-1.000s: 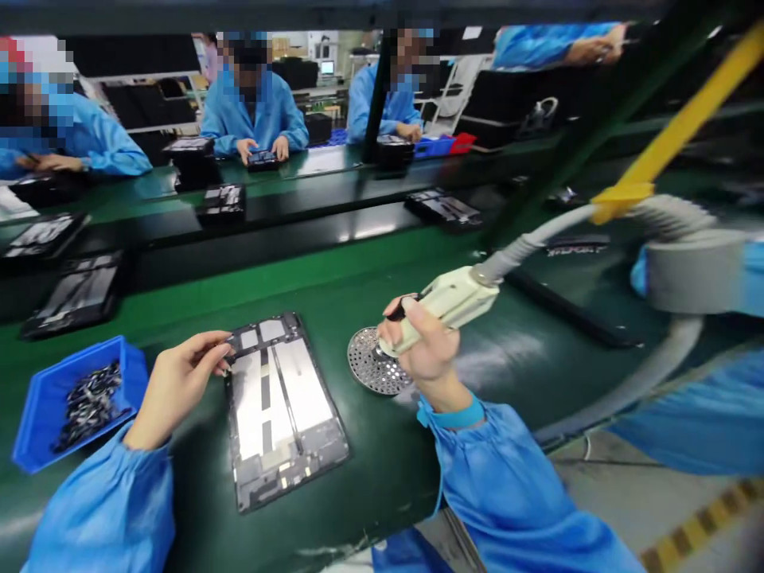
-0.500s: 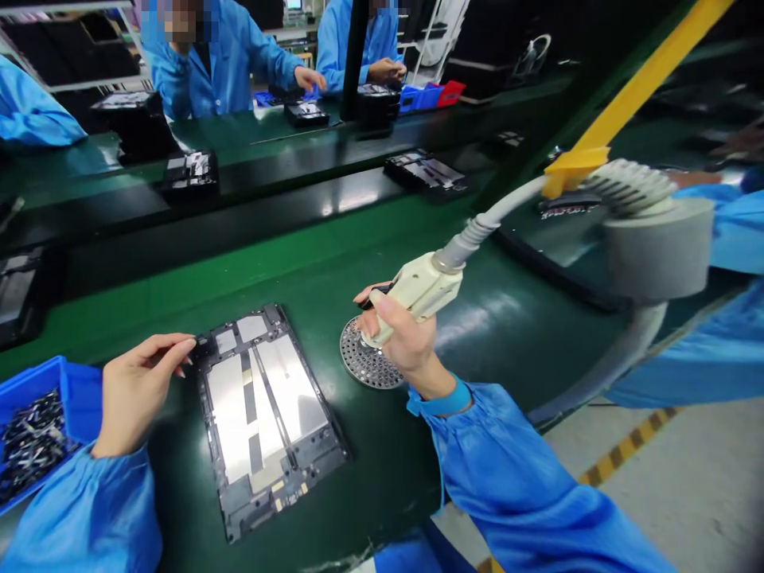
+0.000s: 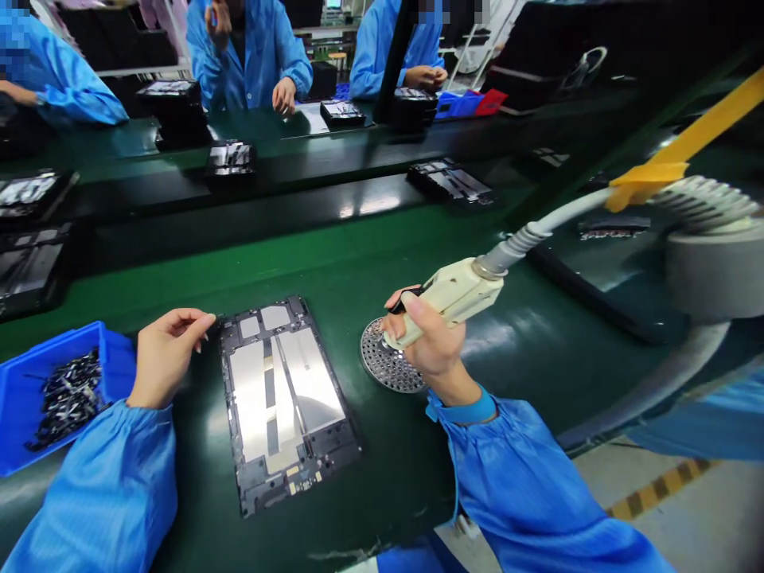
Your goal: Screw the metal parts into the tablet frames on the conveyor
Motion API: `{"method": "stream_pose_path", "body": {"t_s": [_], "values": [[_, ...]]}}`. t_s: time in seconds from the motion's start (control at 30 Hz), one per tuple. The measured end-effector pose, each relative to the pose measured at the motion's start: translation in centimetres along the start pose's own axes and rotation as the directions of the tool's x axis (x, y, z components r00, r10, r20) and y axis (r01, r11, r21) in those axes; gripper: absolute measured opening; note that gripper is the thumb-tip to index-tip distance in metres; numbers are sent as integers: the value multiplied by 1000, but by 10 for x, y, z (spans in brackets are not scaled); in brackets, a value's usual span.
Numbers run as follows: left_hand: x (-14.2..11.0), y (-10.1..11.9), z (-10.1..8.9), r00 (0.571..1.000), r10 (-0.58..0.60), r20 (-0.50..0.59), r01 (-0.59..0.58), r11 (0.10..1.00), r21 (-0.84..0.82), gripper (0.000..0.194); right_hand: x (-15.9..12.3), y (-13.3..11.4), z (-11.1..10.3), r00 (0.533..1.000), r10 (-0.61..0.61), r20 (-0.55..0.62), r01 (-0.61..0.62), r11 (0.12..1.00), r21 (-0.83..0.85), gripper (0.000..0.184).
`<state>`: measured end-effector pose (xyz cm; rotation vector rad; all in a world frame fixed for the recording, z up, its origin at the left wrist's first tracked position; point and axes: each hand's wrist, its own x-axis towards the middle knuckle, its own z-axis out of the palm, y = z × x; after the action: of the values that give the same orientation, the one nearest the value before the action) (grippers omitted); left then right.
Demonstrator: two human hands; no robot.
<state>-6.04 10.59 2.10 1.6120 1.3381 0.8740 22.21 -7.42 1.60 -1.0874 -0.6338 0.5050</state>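
My left hand [image 3: 167, 356] hovers with its fingers slightly apart, just left of the top corner of a dark tablet chassis with silver metal panels [image 3: 280, 406], and holds nothing visible. The chassis lies flat on the green conveyor belt [image 3: 406, 469]. My right hand [image 3: 426, 344] grips a cream electric screwdriver [image 3: 454, 293], its tip at a round perforated metal screw plate [image 3: 387, 364]. The tip itself is hidden by my fingers. A blue plastic bin [image 3: 116, 358] of small dark parts [image 3: 65, 398] sits by my left wrist.
Black fixtures with chassis [image 3: 447, 181] stand on a raised belt beyond. Co-workers in blue smocks [image 3: 247, 56] work across the line. A grey hose [image 3: 543, 231] runs from the screwdriver toward a grey drum [image 3: 716, 270] under a yellow bar [image 3: 686, 139].
My left fingers have moved off the chassis corner to just beside it. The whole view has shifted slightly, and my right hand still grips the screwdriver at the plate.
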Motion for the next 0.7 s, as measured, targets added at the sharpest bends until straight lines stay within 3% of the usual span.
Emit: {"method": "stream_pose_path", "body": {"t_s": [0.2, 0.33, 0.5, 0.7], "values": [[6, -6, 11, 991, -129, 31, 132, 983, -130, 40, -5, -17, 2, 992, 126, -21, -127, 992, -17, 32], [13, -17, 15, 984, -174, 38, 178, 973, -147, 37, -4, -37, 11, 996, 87, -25, -88, 995, -46, 29], [11, -23, 21, 976, -168, 138, 186, 973, -137, 30, -12, -49, 38, 991, 36, 127, -35, 999, -8, 26], [12, -35, 30, 990, -85, 108, 95, 991, -96, 19, -17, -35, 82, 952, 12, 305, -45, 994, 101, 28]]}}
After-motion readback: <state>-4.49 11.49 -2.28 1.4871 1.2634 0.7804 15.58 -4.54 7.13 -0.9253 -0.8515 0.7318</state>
